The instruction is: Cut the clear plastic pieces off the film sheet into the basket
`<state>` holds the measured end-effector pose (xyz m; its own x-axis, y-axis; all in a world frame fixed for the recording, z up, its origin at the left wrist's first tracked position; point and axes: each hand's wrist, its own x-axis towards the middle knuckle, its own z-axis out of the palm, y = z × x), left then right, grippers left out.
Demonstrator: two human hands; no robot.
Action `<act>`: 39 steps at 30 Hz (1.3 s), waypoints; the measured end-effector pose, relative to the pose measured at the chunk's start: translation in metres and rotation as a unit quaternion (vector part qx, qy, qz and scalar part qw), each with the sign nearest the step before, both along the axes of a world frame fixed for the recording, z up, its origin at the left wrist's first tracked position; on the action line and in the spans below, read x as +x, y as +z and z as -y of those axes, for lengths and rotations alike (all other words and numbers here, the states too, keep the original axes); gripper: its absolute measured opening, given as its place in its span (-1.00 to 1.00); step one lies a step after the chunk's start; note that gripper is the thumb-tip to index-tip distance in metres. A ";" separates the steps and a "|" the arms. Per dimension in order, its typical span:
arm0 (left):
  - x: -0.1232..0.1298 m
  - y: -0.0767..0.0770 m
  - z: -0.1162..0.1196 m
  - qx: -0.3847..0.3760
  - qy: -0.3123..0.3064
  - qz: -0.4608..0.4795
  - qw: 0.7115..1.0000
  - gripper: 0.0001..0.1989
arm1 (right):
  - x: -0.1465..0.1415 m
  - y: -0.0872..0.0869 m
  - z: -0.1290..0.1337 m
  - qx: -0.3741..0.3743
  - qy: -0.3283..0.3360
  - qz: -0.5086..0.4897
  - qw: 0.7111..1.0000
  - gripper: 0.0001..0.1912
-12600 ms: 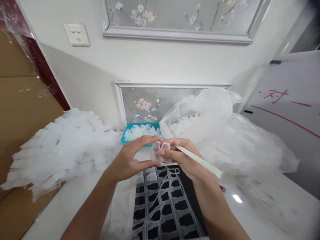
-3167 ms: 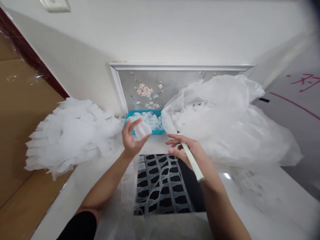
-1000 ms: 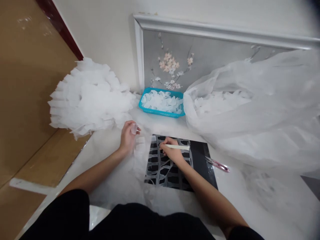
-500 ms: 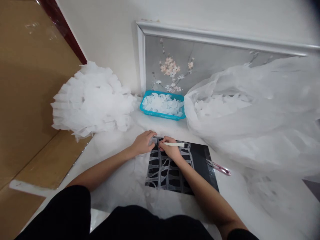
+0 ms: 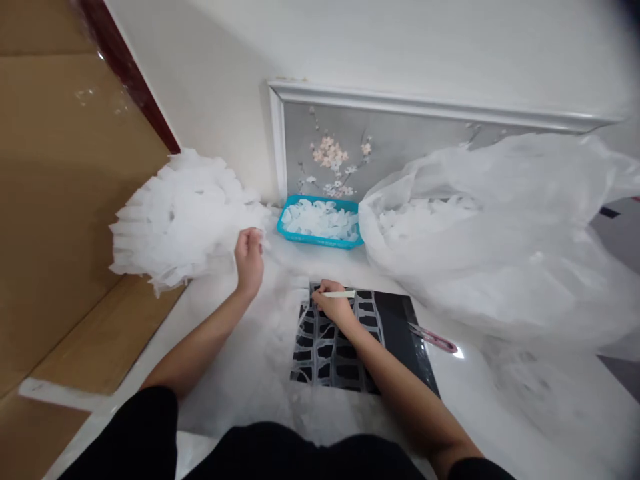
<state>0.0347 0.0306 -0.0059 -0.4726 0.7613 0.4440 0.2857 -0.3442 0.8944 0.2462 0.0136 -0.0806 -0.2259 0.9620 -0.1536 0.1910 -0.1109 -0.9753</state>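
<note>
Left hand (image 5: 249,263) now near white pile (image 5: 185,217), fingers (image 5: 253,237) together; right hand (image 5: 333,303), fingers (image 5: 327,287) round pale tool (image 5: 343,294), over board (image 5: 397,323)

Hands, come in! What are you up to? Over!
Left hand by white pile, grip unclear. Right hand holding pale tool over black sheet. Pink snips clear of hands.

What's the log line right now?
left hand: by white pile; right hand: holds pale stick over black board; pink snips: board's edge

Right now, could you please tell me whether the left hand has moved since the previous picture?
Yes: judged against the black mat, the left hand has moved from its far left corner leftward and forward, beside the white pile.
</note>
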 end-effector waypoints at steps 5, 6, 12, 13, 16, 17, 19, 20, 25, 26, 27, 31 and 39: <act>0.030 0.047 0.024 0.164 0.013 -0.005 0.986 -0.75 | -0.004 0.058 0.005 -0.001 0.026 -0.090 0.996 -0.56; 0.041 0.052 0.030 0.190 -0.016 -0.054 0.980 -0.76 | -0.003 0.076 0.007 -0.002 0.040 -0.126 0.991 -0.48; 0.085 0.076 0.039 0.378 -0.134 -0.345 0.848 -0.59 | 0.023 0.168 0.026 0.028 0.054 -0.338 0.939 -0.66; 0.088 0.080 0.037 0.393 -0.128 -0.354 0.839 -0.57 | 0.030 0.174 0.028 0.034 0.038 -0.350 0.935 -0.70; 0.094 0.088 0.034 0.393 -0.115 -0.311 0.858 -0.56 | 0.045 0.180 0.029 0.024 -0.026 -0.383 0.923 -0.68; 0.097 0.089 0.035 0.383 -0.103 -0.276 0.875 -0.60 | 0.049 0.180 0.029 0.012 -0.034 -0.384 0.923 -0.65; 0.105 0.088 0.037 0.360 -0.064 -0.202 0.908 -0.65 | 0.052 0.178 0.030 -0.019 -0.021 -0.366 0.930 -0.60; 0.110 0.086 0.038 0.359 -0.041 -0.171 0.917 -0.66 | 0.051 0.177 0.031 -0.031 -0.002 -0.355 0.934 -0.60; 0.131 0.070 0.033 0.463 -0.044 -0.154 0.872 -0.90 | 0.043 0.177 0.043 -0.019 0.029 -0.365 0.931 -0.64; 0.132 0.068 0.030 0.480 -0.063 -0.177 0.857 -0.93 | 0.042 0.178 0.045 -0.002 0.013 -0.368 0.930 -0.66; 0.132 0.066 0.027 0.487 -0.081 -0.202 0.846 -0.93 | 0.043 0.180 0.045 0.013 -0.005 -0.368 0.930 -0.67; 0.127 0.066 0.020 0.442 -0.169 -0.247 0.846 -0.86 | 0.053 0.189 0.042 0.033 -0.066 -0.365 0.928 -0.68; 0.117 0.091 0.029 0.385 -0.333 -0.125 0.851 -0.40 | 0.071 0.191 0.040 0.032 -0.101 -0.370 0.923 -0.74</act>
